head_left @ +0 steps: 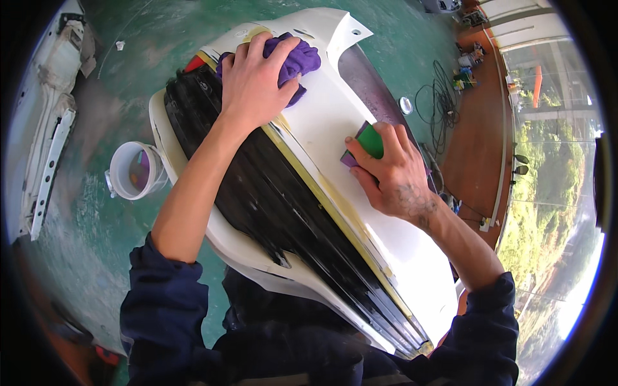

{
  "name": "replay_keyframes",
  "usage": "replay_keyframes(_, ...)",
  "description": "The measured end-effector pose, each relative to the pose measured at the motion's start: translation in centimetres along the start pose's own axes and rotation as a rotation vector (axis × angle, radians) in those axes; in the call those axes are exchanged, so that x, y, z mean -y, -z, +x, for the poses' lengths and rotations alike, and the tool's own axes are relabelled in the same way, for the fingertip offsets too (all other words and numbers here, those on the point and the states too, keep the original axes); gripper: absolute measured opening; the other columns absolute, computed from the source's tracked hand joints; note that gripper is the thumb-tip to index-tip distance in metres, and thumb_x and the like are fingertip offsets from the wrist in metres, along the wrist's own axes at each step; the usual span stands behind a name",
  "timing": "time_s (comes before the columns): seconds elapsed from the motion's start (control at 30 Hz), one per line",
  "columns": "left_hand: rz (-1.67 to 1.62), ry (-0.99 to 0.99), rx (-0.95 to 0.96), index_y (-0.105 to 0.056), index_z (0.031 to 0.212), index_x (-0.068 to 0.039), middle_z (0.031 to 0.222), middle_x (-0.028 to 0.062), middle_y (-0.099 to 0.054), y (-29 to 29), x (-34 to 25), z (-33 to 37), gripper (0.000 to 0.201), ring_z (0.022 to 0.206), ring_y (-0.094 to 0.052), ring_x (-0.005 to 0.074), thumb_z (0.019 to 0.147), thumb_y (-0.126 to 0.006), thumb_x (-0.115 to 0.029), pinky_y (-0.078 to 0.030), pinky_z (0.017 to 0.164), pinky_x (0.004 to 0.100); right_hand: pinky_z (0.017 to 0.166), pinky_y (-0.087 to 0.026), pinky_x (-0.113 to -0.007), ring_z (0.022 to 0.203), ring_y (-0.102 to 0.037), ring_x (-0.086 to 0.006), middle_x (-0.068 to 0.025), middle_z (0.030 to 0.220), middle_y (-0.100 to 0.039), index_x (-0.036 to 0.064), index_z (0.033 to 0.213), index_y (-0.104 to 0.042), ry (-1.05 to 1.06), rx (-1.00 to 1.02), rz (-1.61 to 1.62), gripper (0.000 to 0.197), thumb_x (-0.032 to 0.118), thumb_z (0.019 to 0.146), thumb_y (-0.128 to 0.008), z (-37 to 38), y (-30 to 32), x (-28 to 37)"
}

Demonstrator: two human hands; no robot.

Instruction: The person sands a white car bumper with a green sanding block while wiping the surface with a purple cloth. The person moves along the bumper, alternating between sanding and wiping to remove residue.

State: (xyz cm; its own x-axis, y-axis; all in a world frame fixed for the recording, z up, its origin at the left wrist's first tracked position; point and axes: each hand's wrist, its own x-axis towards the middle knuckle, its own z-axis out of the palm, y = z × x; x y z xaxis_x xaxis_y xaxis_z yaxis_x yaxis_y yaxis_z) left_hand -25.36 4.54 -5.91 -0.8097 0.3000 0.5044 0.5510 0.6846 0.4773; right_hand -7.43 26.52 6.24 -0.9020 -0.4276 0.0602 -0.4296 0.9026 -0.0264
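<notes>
A white car bumper (315, 119) with a black lower section (257, 186) lies in front of me, a yellowish strip running along the border between the two. Toward its far end, my left hand (254, 83) presses a bunched purple cloth (299, 61) against the panel, fingers curled over it. My right hand (389, 167) grips a green sanding block (369, 141) on the white surface. Purple sheet, apparently sandpaper, shows at the block's lower edge. The block's underside is hidden.
On the green floor to the left stands a white bucket (132, 170) with colourful pieces inside. A whitish car body part (48, 135) is at the far left. Coiled black cable (441, 103) lies at the right, near a brown floor strip (479, 135) and windows.
</notes>
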Motion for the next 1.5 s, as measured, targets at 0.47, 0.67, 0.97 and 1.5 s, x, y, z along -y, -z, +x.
replay_keyframes(0.47, 0.041, 0.026, 0.027, -0.060, 0.154, -0.032, 0.154, 0.0063, -0.056, -0.4, 0.1, 0.4, 0.063, 0.138, -0.058, 0.0372, 0.095, -0.080, -0.036, -0.045, 0.116, 0.0573, 0.098, -0.054, -0.046, 0.108, -0.057, -0.0355, -0.0158, 0.128, -0.058, 0.0137, 0.131, -0.080, 0.172, -0.036, 0.147, 0.039, 0.016, 0.092, -0.083, 0.9, -1.1, -1.3)
replay_keyframes(0.67, 0.021, 0.013, 0.020, -0.060, 0.154, -0.032, 0.153, 0.0041, -0.057, -0.4, 0.4, 0.5, 0.062, 0.139, -0.057, 0.0360, 0.095, -0.079, -0.037, -0.045, 0.117, 0.0574, 0.093, -0.055, -0.044, 0.104, -0.056, -0.0336, -0.0145, 0.119, -0.054, 0.0119, 0.132, -0.078, 0.107, -0.048, 0.240, 0.036, 0.019, 0.097, -0.080, 2.4, -2.7, 0.1)
replay_keyframes(0.97, 0.031, 0.000, -0.006, -0.061, 0.153, -0.030, 0.151, 0.0067, -0.057, -1.0, 0.4, 0.3, 0.060, 0.138, -0.058, 0.0375, 0.096, -0.079, -0.037, -0.046, 0.116, 0.0572, 0.088, -0.058, -0.051, 0.110, -0.060, -0.0401, -0.0264, 0.133, -0.055, 0.0078, 0.138, -0.074, -0.167, -0.042, 0.175, 0.055, 0.012, 0.085, -0.088, -8.5, 2.7, 5.7)
replay_keyframes(1.5, 0.023, 0.010, 0.000, -0.060, 0.154, -0.030, 0.149, 0.0094, -0.058, -0.6, 0.0, 0.0, 0.064, 0.134, -0.060, 0.0383, 0.093, -0.080, -0.034, -0.045, 0.114, 0.0559, 0.074, -0.057, -0.045, 0.101, -0.058, -0.0368, -0.0234, 0.125, -0.055, 0.0087, 0.136, -0.073, -0.138, -0.033, 0.009, 0.050, 0.014, 0.088, -0.084, -2.4, 0.2, 7.6)
